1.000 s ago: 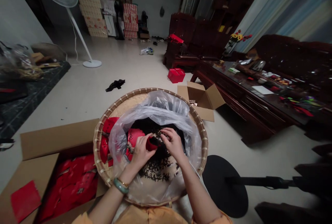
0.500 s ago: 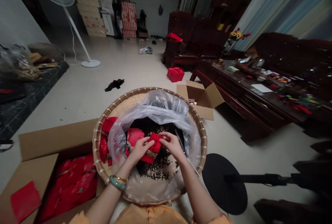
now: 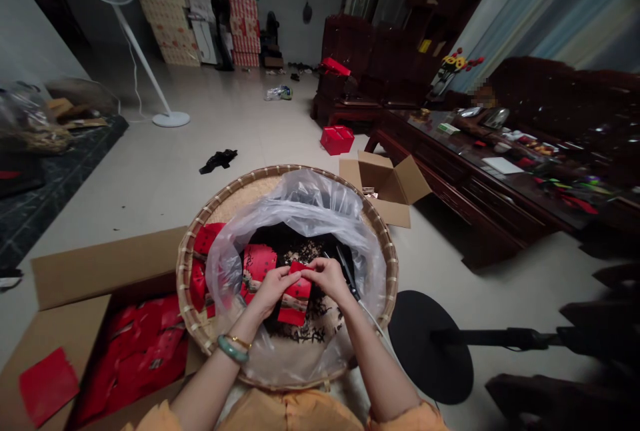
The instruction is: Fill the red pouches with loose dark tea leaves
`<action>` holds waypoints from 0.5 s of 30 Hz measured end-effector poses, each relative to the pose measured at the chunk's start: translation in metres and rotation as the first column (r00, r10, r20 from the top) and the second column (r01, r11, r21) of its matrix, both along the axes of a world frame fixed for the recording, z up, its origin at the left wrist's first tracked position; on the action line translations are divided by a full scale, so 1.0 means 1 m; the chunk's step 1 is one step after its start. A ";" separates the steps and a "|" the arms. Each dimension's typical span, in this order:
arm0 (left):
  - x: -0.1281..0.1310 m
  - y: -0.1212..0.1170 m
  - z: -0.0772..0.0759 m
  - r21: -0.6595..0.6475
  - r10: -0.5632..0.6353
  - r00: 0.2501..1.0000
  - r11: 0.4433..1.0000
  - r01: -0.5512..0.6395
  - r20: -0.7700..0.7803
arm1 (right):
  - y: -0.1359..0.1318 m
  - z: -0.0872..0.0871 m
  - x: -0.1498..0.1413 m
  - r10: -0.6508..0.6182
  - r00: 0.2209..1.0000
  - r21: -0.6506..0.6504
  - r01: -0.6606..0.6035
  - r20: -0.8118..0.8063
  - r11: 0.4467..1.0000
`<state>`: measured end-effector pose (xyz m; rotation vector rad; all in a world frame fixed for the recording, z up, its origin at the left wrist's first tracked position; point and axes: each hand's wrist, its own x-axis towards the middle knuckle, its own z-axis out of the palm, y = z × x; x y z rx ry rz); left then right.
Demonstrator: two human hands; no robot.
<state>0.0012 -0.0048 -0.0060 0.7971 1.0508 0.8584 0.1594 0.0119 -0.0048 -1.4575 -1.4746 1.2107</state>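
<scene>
Between my hands hangs a red packet (image 3: 295,301) with a pale patterned band, held by its upper edge over the basket. My left hand (image 3: 274,288) pinches the top edge from the left, and my right hand (image 3: 327,278) pinches it from the right, close to the left fingertips. Beneath lie dark, loose, twisted leaf-like strips (image 3: 316,334) in a clear plastic bag (image 3: 295,208) that lines a round woven basket (image 3: 240,182). Another red packet (image 3: 260,261) rests in the bag at the left. A black-handled tool (image 3: 349,271) with a white cord lies right of my right hand.
An open cardboard box (image 3: 105,261) full of red packets stands at the left. A second open box (image 3: 383,184) sits beyond the basket. On the right are a round black stand base (image 3: 431,346) and a dark wooden table (image 3: 450,164). A white fan (image 3: 170,118) stands farther back.
The red packet has turned from tilted to upright, its patterned front now showing more. Both hands have come closer together at its top edge. The view has shifted slightly.
</scene>
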 end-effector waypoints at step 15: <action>-0.002 0.000 -0.008 -0.191 0.090 0.987 0.979 -0.064 0.130 | -0.002 -0.018 0.041 -0.255 0.474 0.214 0.140 0.843 0.967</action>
